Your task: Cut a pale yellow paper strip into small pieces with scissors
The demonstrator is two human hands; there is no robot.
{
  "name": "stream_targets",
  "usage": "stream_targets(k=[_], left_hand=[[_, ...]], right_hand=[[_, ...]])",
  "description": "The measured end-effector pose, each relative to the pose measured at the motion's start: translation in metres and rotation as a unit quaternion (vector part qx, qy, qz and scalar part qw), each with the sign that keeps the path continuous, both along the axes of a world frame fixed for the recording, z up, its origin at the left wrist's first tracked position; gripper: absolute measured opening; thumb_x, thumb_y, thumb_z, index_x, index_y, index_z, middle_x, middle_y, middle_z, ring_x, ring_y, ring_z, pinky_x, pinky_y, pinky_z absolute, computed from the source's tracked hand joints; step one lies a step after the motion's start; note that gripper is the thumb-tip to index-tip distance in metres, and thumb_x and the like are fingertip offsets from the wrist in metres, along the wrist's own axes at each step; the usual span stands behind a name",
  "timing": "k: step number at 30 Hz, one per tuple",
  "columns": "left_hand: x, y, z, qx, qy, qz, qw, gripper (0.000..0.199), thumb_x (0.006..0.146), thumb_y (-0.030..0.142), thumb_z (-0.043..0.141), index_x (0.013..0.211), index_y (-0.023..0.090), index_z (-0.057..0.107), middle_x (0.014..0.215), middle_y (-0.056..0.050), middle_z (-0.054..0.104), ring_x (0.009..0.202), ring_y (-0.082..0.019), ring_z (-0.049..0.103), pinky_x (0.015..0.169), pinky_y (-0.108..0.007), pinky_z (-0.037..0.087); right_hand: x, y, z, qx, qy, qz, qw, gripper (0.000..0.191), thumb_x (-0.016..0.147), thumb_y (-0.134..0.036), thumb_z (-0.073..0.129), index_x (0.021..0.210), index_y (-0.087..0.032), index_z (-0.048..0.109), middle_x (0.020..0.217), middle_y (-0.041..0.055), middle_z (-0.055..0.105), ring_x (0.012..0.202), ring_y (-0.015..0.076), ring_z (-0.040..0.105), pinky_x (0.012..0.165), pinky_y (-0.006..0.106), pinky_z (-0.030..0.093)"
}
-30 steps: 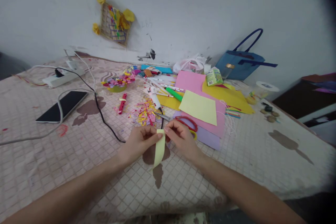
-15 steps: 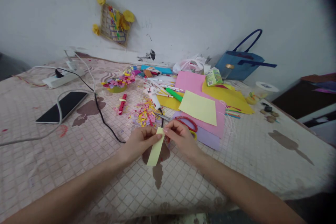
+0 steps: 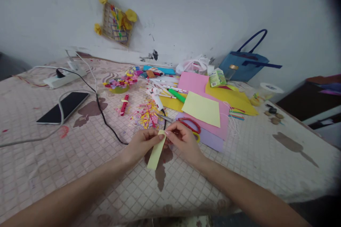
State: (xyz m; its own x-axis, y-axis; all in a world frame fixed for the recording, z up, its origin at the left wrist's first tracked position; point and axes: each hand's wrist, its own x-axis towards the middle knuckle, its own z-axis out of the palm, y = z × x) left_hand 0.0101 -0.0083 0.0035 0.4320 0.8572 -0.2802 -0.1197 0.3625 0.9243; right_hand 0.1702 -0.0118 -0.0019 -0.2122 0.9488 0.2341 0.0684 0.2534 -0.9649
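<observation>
A pale yellow paper strip [image 3: 156, 156] hangs slanting down toward me over the tablecloth. My left hand [image 3: 142, 145] pinches its upper end between thumb and fingers. On the other edge of that end, my right hand [image 3: 185, 142] is closed with thumb and forefinger on the paper. Just beyond the right hand lie scissors [image 3: 193, 126] with red and yellow handles, partly hidden by it. A heap of small paper scraps [image 3: 147, 113] is in front of both hands, beside a white glue gun [image 3: 155, 99].
A pale yellow sheet [image 3: 202, 108] lies on pink paper [image 3: 191, 81] at right. At left are a tablet [image 3: 64, 108], a power strip [image 3: 64, 78] and a black cable [image 3: 105, 120]. A rolled red piece [image 3: 124, 105] and a blue bag [image 3: 242, 65] stand farther back.
The strip's lower end has swung slightly left and toward me. Both hands keep their pinch at its upper end, nearly in the same place.
</observation>
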Motion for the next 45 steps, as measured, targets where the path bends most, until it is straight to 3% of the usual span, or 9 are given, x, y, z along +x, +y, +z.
stream_targets(k=[7, 15, 19, 22, 27, 30, 34, 40, 45], left_hand=[[0.0, 0.0, 0.0, -0.046, -0.053, 0.004, 0.998, 0.022, 0.07, 0.034, 0.068, 0.075, 0.013, 0.068, 0.071, -0.006, 0.07, 0.063, -0.014, 0.063, 0.065, -0.027, 0.049], [-0.003, 0.002, 0.0, -0.056, -0.107, -0.016, 0.993, 0.015, 0.072, 0.025, 0.067, 0.078, 0.012, 0.067, 0.075, -0.007, 0.071, 0.071, -0.015, 0.065, 0.073, -0.028, 0.049], [-0.006, 0.003, 0.0, -0.035, -0.113, -0.049, 0.992, 0.02, 0.074, 0.027, 0.065, 0.086, 0.012, 0.068, 0.081, -0.008, 0.07, 0.077, -0.017, 0.064, 0.077, -0.03, 0.048], [-0.006, 0.005, -0.003, -0.012, -0.082, -0.051, 0.995, 0.023, 0.076, 0.033, 0.063, 0.085, 0.013, 0.068, 0.077, -0.007, 0.069, 0.071, -0.016, 0.063, 0.073, -0.029, 0.048], [-0.007, 0.006, -0.003, 0.079, 0.01, -0.037, 0.996, 0.024, 0.076, 0.036, 0.061, 0.081, 0.014, 0.067, 0.068, -0.003, 0.066, 0.061, -0.013, 0.058, 0.062, -0.025, 0.046], [-0.008, 0.004, 0.002, 0.195, 0.111, -0.022, 0.974, 0.023, 0.08, 0.034, 0.054, 0.085, 0.016, 0.069, 0.07, -0.002, 0.066, 0.062, -0.014, 0.058, 0.06, -0.024, 0.045], [-0.007, -0.001, 0.008, 0.291, 0.182, 0.008, 0.939, 0.022, 0.083, 0.027, 0.05, 0.088, 0.018, 0.069, 0.081, -0.003, 0.07, 0.074, -0.017, 0.061, 0.068, -0.024, 0.045], [-0.004, -0.003, 0.007, 0.294, 0.21, 0.015, 0.932, 0.023, 0.084, 0.028, 0.048, 0.088, 0.017, 0.068, 0.08, -0.003, 0.069, 0.075, -0.017, 0.061, 0.068, -0.025, 0.045], [-0.006, 0.001, 0.003, 0.241, 0.151, 0.015, 0.959, 0.019, 0.081, 0.032, 0.055, 0.084, 0.016, 0.064, 0.075, -0.002, 0.065, 0.067, -0.014, 0.057, 0.061, -0.023, 0.043]], right_hand=[[0.004, -0.001, 0.005, 0.219, -0.143, -0.033, 0.965, 0.009, 0.085, -0.017, 0.051, 0.082, -0.02, 0.058, 0.089, 0.0043, 0.055, 0.087, 0.0171, 0.054, 0.077, 0.032, 0.045], [0.015, 0.007, 0.0, 0.37, -0.233, 0.015, 0.9, 0.018, 0.086, -0.012, 0.047, 0.096, -0.023, 0.059, 0.097, 0.0063, 0.062, 0.09, 0.0183, 0.056, 0.078, 0.035, 0.047], [0.02, 0.014, 0.001, 0.421, -0.269, 0.026, 0.866, 0.017, 0.086, -0.014, 0.047, 0.093, -0.022, 0.06, 0.096, 0.0068, 0.064, 0.088, 0.0193, 0.056, 0.078, 0.038, 0.047], [0.021, 0.015, 0.003, 0.421, -0.264, 0.041, 0.867, 0.018, 0.086, -0.015, 0.047, 0.091, -0.023, 0.062, 0.096, 0.0063, 0.065, 0.09, 0.0194, 0.057, 0.079, 0.038, 0.047], [0.017, 0.008, 0.008, 0.298, -0.193, 0.012, 0.935, 0.018, 0.084, -0.023, 0.053, 0.102, -0.023, 0.059, 0.1, 0.0077, 0.063, 0.094, 0.0194, 0.058, 0.076, 0.034, 0.049], [0.013, 0.004, 0.01, 0.253, -0.181, -0.016, 0.95, 0.013, 0.082, -0.024, 0.056, 0.095, -0.022, 0.06, 0.093, 0.0072, 0.063, 0.09, 0.0195, 0.058, 0.072, 0.032, 0.05], [0.01, 0.003, 0.007, 0.274, -0.194, -0.041, 0.941, 0.01, 0.083, -0.019, 0.055, 0.09, -0.022, 0.061, 0.088, 0.0058, 0.062, 0.086, 0.018, 0.058, 0.075, 0.033, 0.049], [0.012, 0.003, -0.001, 0.338, -0.245, -0.053, 0.907, 0.014, 0.085, -0.016, 0.052, 0.09, -0.022, 0.062, 0.09, 0.0061, 0.063, 0.085, 0.0178, 0.058, 0.075, 0.034, 0.049], [0.011, 0.0, 0.004, 0.322, -0.215, -0.056, 0.92, 0.011, 0.084, -0.017, 0.053, 0.086, -0.021, 0.063, 0.086, 0.0054, 0.063, 0.083, 0.0179, 0.058, 0.075, 0.033, 0.047]])
